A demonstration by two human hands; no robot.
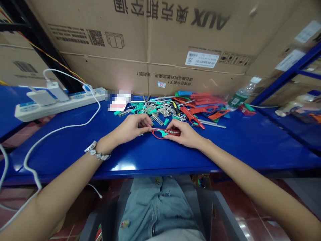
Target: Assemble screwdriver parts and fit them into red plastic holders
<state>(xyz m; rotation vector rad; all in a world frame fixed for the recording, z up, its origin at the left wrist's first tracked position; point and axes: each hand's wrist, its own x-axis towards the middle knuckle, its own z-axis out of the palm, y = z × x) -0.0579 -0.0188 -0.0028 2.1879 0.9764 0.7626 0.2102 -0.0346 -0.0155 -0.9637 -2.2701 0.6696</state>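
Just above the blue table, my two hands hold a red utility lighter casing (158, 135) between them. My left hand (136, 126) pinches its left end with thumb and fingers. At the other end, my right hand (185, 133) grips the body, its fingertips by a teal trigger piece (164, 133) set in the casing. Part of the casing is hidden behind my fingers. Right behind my hands lies a loose pile of clear and teal lighter parts (152, 108), with a red casing (192, 117) at its right side.
A tall cardboard box (170, 40) walls off the back of the blue table (75, 140). At left lies a white power strip (82, 95) with a trailing cable (62, 127). A plastic bottle (240, 95) with a green label stands at right, near more red casings (205, 98). A yellow-black screwdriver (175, 107) rests in the pile.
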